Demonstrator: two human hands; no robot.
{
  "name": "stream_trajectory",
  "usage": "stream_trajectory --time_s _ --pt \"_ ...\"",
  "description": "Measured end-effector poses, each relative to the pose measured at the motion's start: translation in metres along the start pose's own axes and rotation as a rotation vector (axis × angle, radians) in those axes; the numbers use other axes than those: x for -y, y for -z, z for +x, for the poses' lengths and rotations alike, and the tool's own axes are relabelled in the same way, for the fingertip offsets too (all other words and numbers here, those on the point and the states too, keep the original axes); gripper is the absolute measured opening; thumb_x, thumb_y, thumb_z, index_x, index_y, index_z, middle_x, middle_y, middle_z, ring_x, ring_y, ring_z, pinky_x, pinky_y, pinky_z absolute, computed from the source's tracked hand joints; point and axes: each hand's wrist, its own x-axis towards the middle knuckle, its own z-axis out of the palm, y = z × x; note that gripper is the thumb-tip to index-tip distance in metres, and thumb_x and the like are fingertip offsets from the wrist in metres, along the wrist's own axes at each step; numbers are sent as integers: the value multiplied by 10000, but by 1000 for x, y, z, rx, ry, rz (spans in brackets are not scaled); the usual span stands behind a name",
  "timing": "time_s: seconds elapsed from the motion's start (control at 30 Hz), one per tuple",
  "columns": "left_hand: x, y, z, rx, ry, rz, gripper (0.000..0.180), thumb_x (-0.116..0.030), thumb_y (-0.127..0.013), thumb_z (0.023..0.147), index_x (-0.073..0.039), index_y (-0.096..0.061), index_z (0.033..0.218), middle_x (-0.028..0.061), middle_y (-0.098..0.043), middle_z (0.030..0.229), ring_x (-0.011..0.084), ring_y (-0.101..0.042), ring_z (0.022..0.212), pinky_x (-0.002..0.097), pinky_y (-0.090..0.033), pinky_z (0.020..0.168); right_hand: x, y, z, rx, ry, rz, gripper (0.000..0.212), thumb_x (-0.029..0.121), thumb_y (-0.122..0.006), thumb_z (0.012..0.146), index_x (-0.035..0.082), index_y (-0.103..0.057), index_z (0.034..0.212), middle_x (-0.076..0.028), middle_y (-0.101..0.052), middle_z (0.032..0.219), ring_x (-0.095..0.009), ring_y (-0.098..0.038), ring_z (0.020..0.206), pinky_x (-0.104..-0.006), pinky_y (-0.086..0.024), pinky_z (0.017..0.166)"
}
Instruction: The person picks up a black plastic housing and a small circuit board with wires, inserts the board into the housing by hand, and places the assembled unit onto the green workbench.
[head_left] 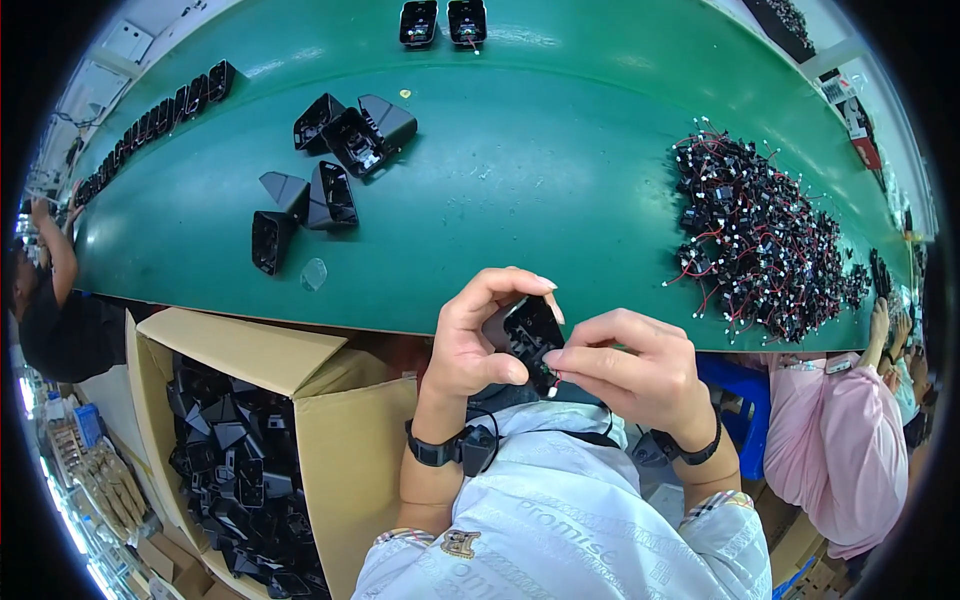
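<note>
In front of my body, off the near edge of the green table, my left hand point(478, 335) grips a black plastic housing point(533, 330) with its open side showing. My right hand point(632, 368) pinches at the lower end of that housing, where a short red wire and a white connector point(552, 391) stick out. Whatever sits between the right fingertips is mostly hidden. On the table at the right lies a big pile of small black parts with red wires and white connectors point(755, 235). Several loose black housings point(355, 140) rest left of the middle.
A cardboard box point(355, 480) full of black housings stands at my left below the table point(520, 200). Two housings point(418, 24) lie at the far edge, and a row of them point(160, 120) runs along the far left. Co-workers sit at both sides, one in pink point(835, 440).
</note>
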Motion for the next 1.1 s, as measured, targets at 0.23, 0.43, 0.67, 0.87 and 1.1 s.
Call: stream_trajectory --time_s 0.23,0.43,0.67,0.87,1.1 --pt "-6 -4 -5 -92 147 -81 895 -593 -851 730 63 -590 1281 135 -670 1140 207 -668 1021 327 -523 907 1 7 2 -74 118 10 240 27 -856 705 104 -789 922 -26 -718 835 -155 -679 631 -257 -521 521" --pt "-12 -7 -2 -68 176 -80 922 -632 -810 756 80 -588 1298 142 -683 1074 198 -674 974 325 -538 859 9 -5 2 -108 10 61 222 38 -879 699 105 -775 883 -24 -708 869 -164 -676 713 -270 -525 607" --pt "-12 -11 0 -77 184 -68 911 -614 -805 778 82 -578 1320 129 -677 1051 187 -664 962 323 -531 852 9 -15 -3 -154 -69 55 222 54 -885 671 109 -760 846 -17 -655 918 -204 -611 806 -317 -506 666" --pt "-14 -10 2 -41 200 -7 830 -564 -791 828 62 -587 1333 89 -662 1058 164 -646 970 311 -520 858 10 -1 5 -47 43 -91 203 22 -814 668 63 -716 841 -39 -629 940 -248 -609 832 -348 -503 677" --pt "-11 -19 1 -43 173 163 854 -642 -719 856 64 -589 1317 113 -662 1180 183 -639 1064 318 -504 932 10 -3 1 1 56 -107 209 58 -808 678 57 -713 864 -41 -606 973 -262 -597 897 -395 -494 719"
